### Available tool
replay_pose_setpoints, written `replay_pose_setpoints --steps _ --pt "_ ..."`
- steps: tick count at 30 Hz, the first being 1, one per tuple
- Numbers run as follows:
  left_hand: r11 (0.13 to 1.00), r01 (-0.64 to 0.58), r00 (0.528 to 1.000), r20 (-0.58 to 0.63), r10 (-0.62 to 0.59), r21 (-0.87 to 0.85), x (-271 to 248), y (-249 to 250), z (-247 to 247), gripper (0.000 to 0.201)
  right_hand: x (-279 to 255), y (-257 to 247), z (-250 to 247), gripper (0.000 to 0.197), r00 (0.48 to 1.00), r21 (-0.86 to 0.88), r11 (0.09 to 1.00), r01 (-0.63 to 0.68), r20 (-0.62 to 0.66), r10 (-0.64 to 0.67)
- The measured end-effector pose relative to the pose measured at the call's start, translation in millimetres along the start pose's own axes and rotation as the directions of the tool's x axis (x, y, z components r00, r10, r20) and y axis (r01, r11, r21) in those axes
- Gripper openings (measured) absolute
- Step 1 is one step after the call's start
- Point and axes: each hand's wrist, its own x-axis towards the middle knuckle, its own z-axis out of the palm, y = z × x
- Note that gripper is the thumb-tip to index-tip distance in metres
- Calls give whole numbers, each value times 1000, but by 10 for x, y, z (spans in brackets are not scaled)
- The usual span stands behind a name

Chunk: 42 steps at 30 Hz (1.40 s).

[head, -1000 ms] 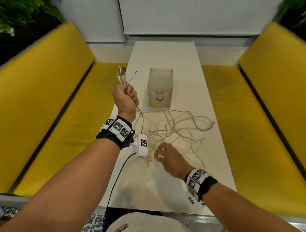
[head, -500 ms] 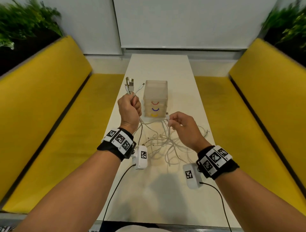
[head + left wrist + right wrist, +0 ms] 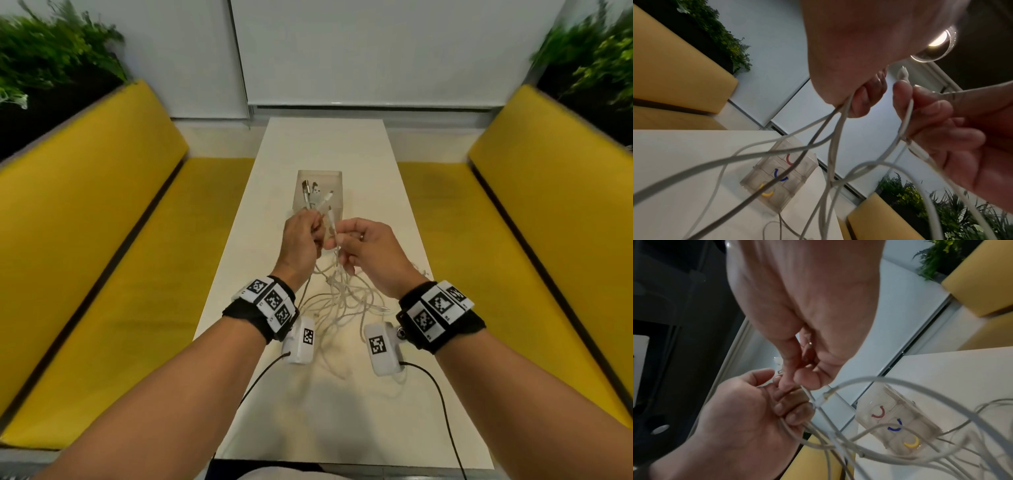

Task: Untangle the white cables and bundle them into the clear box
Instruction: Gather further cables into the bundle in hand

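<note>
— What's in front of them, big things first?

— Yellow benches [image 3: 102, 246] down both sides, and between them a long white table [image 3: 325, 144]. The clear box [image 3: 318, 178] stands upright about halfway along it, with red, blue and yellow curved marks on its near face

— And the cables?

— The white cables [image 3: 339, 305] lie in a loose tangle on the table between the two wrists, nearer than the box, with strands rising up into both hands. None are in the box

— What is the left hand [image 3: 299, 245] doing?

— It's raised above the table, fingers curled tight round a bunch of cable ends; the plugs [image 3: 313, 195] stick up out of the fist, in front of the box

— The right hand [image 3: 368, 253]?

— Just beside the left, almost touching it. Thumb and forefinger pinch one single cable just below its connector [image 3: 902, 73], the other fingers curled loosely under it
</note>
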Motion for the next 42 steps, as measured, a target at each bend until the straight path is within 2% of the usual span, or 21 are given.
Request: replay_pose_setpoints --steps 4,7,12,16,20,24,28,30,33,35,37,42 --pt "1000 -19 1000 20 19 7 -29 -18 35 25 27 -3 77 13 997 -65 998 -21 -79 16" --pt "998 -48 998 32 47 29 -39 -52 61 32 56 24 126 6 986 -108 993 -43 -166 24" --pt "989 -70 998 8 70 131 15 -126 100 31 34 1 184 8 965 -74 997 -3 -263 -16" --pt "988 -51 997 -44 58 149 -7 -119 116 24 35 -7 199 15 972 -96 994 47 -223 -68" --pt "988 -49 998 -16 52 147 -16 -84 133 35 44 13 155 23 975 -107 990 91 -192 -110" --pt "992 -49 999 -6 50 120 -10 -73 142 38 17 21 96 31 980 -13 996 91 -179 -92" --pt "989 -51 991 -115 67 136 57 22 124 41 -55 145 44 31 995 -40 999 17 -94 -21" --pt "995 -29 987 -158 43 91 105 114 111 39 -117 285 22 26 999 -101 995 -6 -53 1" --pt "999 -29 982 -185 34 28 167 197 82 40 -189 537 4 7 1000 -180 984 11 16 -8" --pt "999 -30 983 -182 26 -14 181 223 69 40 -180 748 -23 14 999 -214 977 7 38 2" --pt "997 -30 980 -200 14 -75 203 273 48 40 -161 978 -69 21 997 -329 944 -23 66 47" --pt "981 -78 965 -262 28 -179 333 627 -66 43 -330 1547 -384 27 969 -624 774 -106 111 223"
